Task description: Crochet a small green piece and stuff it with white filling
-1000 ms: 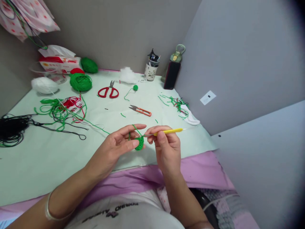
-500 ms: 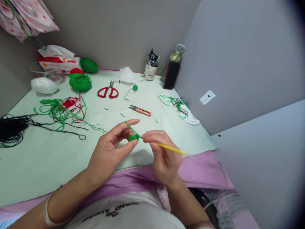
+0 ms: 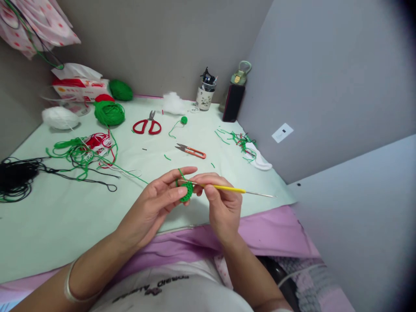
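Note:
My left hand (image 3: 159, 201) pinches a small round green crochet piece (image 3: 187, 191) between thumb and fingers, with green yarn (image 3: 130, 172) running over the forefinger toward the tangle at the left. My right hand (image 3: 221, 203) grips a yellow-handled crochet hook (image 3: 227, 188), its tip at the green piece and its metal end pointing right. Both hands hover just above the pale green table cover (image 3: 65, 221) near its front edge.
On the table lie orange thread snips (image 3: 191, 151), red scissors (image 3: 147, 125), green yarn balls (image 3: 109, 112), white yarn (image 3: 60, 117), black thread (image 3: 16, 175) and a tangle of green, red and white yarn (image 3: 84, 147). A tissue box (image 3: 79, 86), cup (image 3: 206, 96) and bottle (image 3: 238, 78) stand at the back. Grey walls close in on the right.
The hook dipped down to the right and has swung back to nearly level. The green piece was turned edge-on and now shows its round face again. Both hands stayed in place.

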A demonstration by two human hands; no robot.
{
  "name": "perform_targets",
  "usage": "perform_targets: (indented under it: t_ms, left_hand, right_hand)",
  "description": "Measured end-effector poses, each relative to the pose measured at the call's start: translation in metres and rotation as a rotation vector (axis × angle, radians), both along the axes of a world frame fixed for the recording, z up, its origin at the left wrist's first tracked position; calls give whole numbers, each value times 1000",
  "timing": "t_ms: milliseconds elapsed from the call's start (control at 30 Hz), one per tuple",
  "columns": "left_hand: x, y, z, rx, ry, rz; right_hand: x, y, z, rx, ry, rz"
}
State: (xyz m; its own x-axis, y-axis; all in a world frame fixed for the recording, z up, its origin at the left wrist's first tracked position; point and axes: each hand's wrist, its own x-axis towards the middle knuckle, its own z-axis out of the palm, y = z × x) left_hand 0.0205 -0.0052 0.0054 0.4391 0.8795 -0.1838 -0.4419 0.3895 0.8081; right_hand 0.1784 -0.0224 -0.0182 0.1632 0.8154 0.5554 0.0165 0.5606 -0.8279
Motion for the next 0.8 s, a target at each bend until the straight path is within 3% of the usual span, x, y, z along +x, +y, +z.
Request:
perform_targets:
  t_ms: [133, 233, 333, 433, 533, 800]
  left_hand:
    - [4, -1, -1, 25, 44, 95]
    - [5, 4, 0, -91, -47, 19]
    - [2, 8, 0, -158, -138, 8]
    - [0, 8, -1, -110, -131, 27]
    - [-1, 4, -3, -15, -13, -3]
    - [-6, 4, -2, 151, 155, 28]
  right_hand:
    - [0, -5, -6, 157, -287, -153]
    - [2, -7, -7, 297, -494, -227]
    - [4, -6, -5, 179, -248, -219]
    - [3, -2, -1, -7, 58, -77]
    - [2, 1, -1, -60, 66, 40]
    - [7, 6, -2, -179, 193, 98]
